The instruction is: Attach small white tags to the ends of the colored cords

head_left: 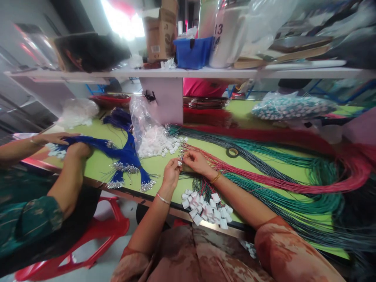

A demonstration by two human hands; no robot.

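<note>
1. Head view: left hand [172, 172] has a small white connector [179, 163] pinched in its fingertips, just above the green tabletop [160, 166].
2. Right hand [197, 161] is right beside it, thumb and finger drawn in at the tips of the red wires [252, 178]. Can't tell if it's got one.
3. Front edge [141, 196] runs under both forearms, and a heap of white connectors [216, 213] sits right on it, between them.
4. Elbow room's tight on the right, wires everywhere plus a tape roll [228, 152]. Bit of green shows between left hand and the blue wires [129, 154].
5. Bag of connectors [149, 139] sits behind the left hand, shelf [188, 73] beyond, co-worker's hands [78, 149] farther left.
</note>
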